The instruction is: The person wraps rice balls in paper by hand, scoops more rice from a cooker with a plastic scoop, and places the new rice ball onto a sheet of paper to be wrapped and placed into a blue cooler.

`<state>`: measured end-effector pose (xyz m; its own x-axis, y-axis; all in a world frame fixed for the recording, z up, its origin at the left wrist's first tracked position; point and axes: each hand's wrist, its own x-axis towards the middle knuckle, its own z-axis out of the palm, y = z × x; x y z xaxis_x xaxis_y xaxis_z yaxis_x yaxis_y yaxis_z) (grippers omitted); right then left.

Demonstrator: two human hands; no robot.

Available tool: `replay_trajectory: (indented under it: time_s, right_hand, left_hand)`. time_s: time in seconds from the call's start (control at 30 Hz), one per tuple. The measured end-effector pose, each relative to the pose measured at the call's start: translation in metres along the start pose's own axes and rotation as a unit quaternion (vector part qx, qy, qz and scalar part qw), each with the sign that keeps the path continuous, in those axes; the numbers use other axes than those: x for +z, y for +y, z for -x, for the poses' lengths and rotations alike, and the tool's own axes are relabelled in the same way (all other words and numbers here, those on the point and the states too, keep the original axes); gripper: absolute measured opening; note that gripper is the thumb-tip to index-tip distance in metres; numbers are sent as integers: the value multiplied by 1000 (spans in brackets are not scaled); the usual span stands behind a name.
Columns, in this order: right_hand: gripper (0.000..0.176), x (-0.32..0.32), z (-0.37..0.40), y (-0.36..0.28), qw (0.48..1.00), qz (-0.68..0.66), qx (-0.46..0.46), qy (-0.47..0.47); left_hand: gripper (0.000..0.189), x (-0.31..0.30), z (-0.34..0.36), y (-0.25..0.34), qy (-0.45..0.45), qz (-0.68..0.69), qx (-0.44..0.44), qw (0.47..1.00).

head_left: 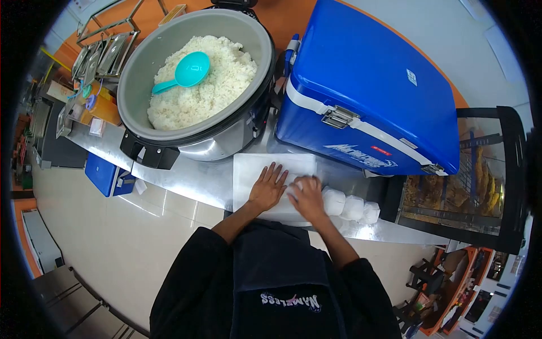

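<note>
Here, we see the left hand (pixel 268 189) lying palm down with fingers spread on the white paper (pixel 275 163), which extends beneath it and beyond its fingertips. Beside it, we note the right hand (pixel 307 198), fingers curled over the paper's right side; we cannot tell whether they pinch anything. Just right of this hand, we observe a row of white wrapped bundles (pixel 353 208) on the metal counter (pixel 197 179).

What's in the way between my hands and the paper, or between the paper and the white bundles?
Nothing visible: your left hand lies on the white paper. Toward the white bundles, only your right hand is in between.
</note>
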<state>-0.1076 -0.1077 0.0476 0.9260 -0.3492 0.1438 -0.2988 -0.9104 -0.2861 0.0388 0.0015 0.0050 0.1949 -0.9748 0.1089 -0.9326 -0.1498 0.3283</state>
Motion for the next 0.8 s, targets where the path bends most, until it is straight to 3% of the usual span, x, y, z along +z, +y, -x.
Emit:
replay_trajectory:
  time_s: [0.13, 0.33, 0.4, 0.5, 0.67, 0.77, 0.8]
  right_hand:
    - [33, 26, 35, -7, 996, 90, -8, -22]
    - [23, 34, 40, 9, 998, 25, 10, 52]
    - [22, 33, 35, 15, 998, 3, 0, 56]
    - [19, 37, 19, 26, 998, -19, 50, -26]
    - [18, 40, -27, 29, 990, 19, 138, 29]
    - [17, 44, -43, 33, 979, -7, 123, -163]
    - [17, 48, -40, 32, 979, -6, 125, -162]
  left_hand:
    - [35, 7, -9, 1, 27, 50, 31, 998]
    - [15, 7, -10, 0, 30, 69, 50, 996]
    - [15, 1, -11, 1, 16, 70, 58, 996]
    - [16, -4, -11, 0, -11, 61, 67, 996]
    - [18, -5, -13, -1, -38, 61, 82, 994]
    - [19, -2, -11, 0, 6, 98, 67, 993]
    - [20, -2, -11, -1, -2, 99, 66, 993]
